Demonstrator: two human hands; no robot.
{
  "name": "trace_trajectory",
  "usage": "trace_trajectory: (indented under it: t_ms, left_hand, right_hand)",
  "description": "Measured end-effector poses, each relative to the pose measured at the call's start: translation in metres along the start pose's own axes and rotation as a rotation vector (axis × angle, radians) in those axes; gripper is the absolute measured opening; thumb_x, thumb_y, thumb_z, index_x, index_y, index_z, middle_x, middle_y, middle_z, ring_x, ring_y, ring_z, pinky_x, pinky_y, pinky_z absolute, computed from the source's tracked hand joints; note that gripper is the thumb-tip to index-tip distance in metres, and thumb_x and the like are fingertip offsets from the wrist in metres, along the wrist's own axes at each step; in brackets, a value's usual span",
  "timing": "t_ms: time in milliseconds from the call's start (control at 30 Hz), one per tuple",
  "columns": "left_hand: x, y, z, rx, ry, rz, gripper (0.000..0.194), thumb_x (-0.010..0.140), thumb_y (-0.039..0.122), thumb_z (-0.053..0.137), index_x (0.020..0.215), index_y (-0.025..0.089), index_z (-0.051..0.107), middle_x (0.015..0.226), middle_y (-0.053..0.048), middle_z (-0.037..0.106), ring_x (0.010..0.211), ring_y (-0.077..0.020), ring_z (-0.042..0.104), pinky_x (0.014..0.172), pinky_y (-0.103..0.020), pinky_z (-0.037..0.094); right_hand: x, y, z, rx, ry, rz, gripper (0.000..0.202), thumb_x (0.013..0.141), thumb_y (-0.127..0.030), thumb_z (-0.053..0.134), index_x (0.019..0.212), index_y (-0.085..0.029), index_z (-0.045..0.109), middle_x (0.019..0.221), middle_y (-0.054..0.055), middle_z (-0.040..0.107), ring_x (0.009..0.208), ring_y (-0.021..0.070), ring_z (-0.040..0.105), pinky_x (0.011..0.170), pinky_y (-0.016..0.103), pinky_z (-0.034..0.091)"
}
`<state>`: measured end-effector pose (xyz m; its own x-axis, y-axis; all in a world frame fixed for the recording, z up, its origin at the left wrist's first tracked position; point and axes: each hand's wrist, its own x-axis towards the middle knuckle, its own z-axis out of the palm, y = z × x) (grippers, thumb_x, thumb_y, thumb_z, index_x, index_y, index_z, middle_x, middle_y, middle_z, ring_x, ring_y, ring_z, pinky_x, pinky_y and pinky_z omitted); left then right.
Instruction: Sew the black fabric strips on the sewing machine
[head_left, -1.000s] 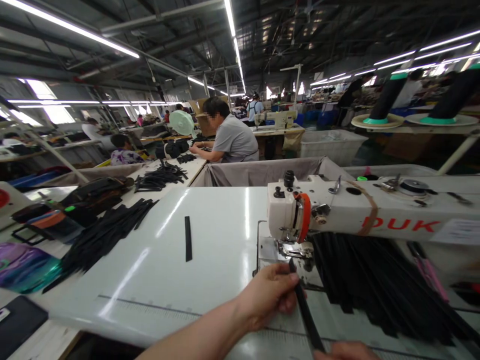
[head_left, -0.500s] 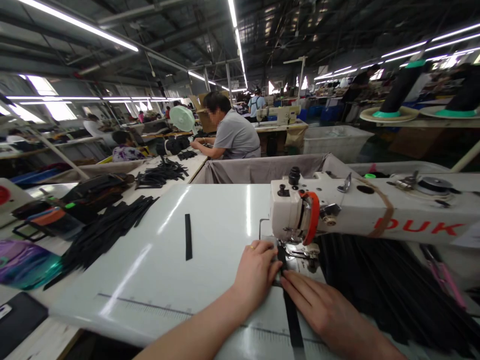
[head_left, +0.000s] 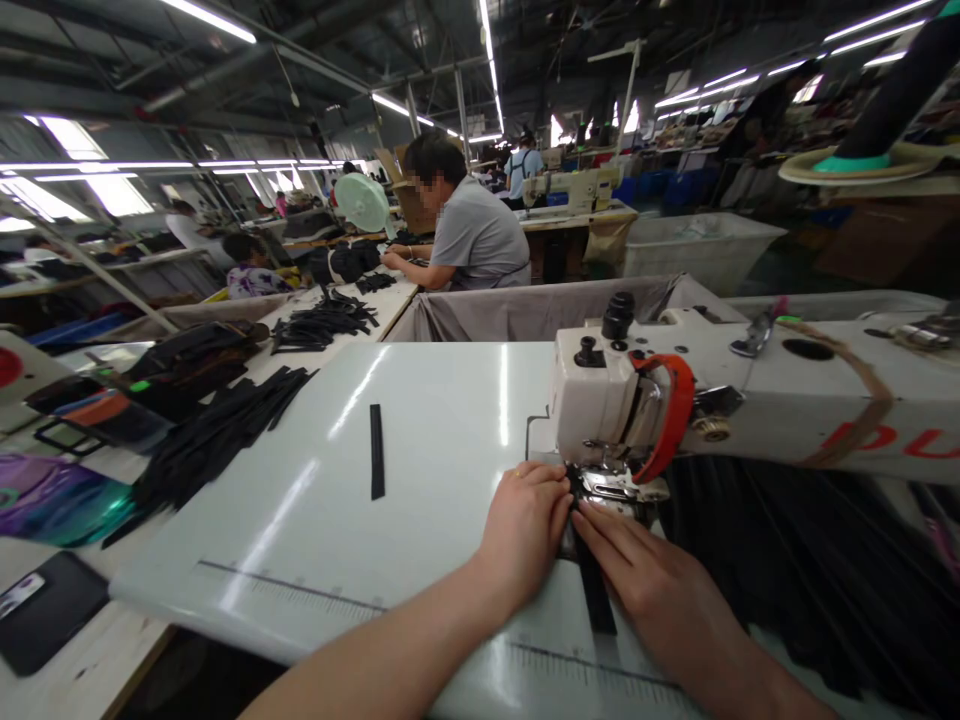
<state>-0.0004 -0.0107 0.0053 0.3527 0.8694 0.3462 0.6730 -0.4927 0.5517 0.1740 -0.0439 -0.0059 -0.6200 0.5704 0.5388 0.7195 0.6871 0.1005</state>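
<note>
A narrow black fabric strip point(head_left: 595, 590) lies lengthwise under the presser foot point(head_left: 611, 485) of a white sewing machine point(head_left: 600, 395). My left hand point(head_left: 525, 515) is at the strip's left edge close to the foot, fingers bent and pressed together on it. From the right, my right hand point(head_left: 649, 570) holds the same strip, its fingertips pinching the edge just in front of the foot. The strip's near end lies free on the table between my wrists. The needle and the strip's far end are hidden.
A single black strip point(head_left: 376, 452) lies on the white tabletop point(head_left: 442, 430). Heaps of black strips point(head_left: 217, 440) are at the left, near a phone point(head_left: 52, 610). Black fabric point(head_left: 795, 560) is piled right of my hands. A co-worker point(head_left: 480, 225) sits beyond the grey cloth-lined bin point(head_left: 525, 310).
The black strip has slid forward under the foot, so its near end now stops short of the ruler marks. Both hands have moved forward with it. The view has shifted slightly.
</note>
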Motion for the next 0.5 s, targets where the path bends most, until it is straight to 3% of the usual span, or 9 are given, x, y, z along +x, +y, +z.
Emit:
trace_trajectory:
  t_ms: [167, 500]
  left_hand:
    - [-0.0023, -0.0018, 0.0000, 0.013, -0.003, 0.014, 0.015, 0.092, 0.015, 0.057, 0.091, 0.018, 0.072, 0.109, -0.005, 0.073, 0.104, -0.0224, 0.062, 0.094, -0.040, 0.049]
    - [-0.0007, 0.0034, -0.0030, 0.067, -0.025, -0.005, 0.020, 0.094, 0.015, 0.052, 0.090, 0.018, 0.071, 0.103, -0.006, 0.073, 0.100, -0.0225, 0.062, 0.090, -0.040, 0.049]
  right_hand:
    - [-0.0003, 0.0014, -0.0001, 0.007, 0.009, -0.050, 0.038, 0.087, -0.004, 0.041, 0.116, -0.007, 0.066, 0.116, 0.014, 0.070, 0.108, 0.0222, 0.064, 0.090, 0.033, 0.056]
    - [-0.0073, 0.0006, 0.0010, -0.007, -0.015, -0.074, 0.044, 0.080, 0.001, 0.042, 0.117, -0.007, 0.065, 0.117, 0.013, 0.069, 0.110, 0.0209, 0.063, 0.091, 0.030, 0.054]
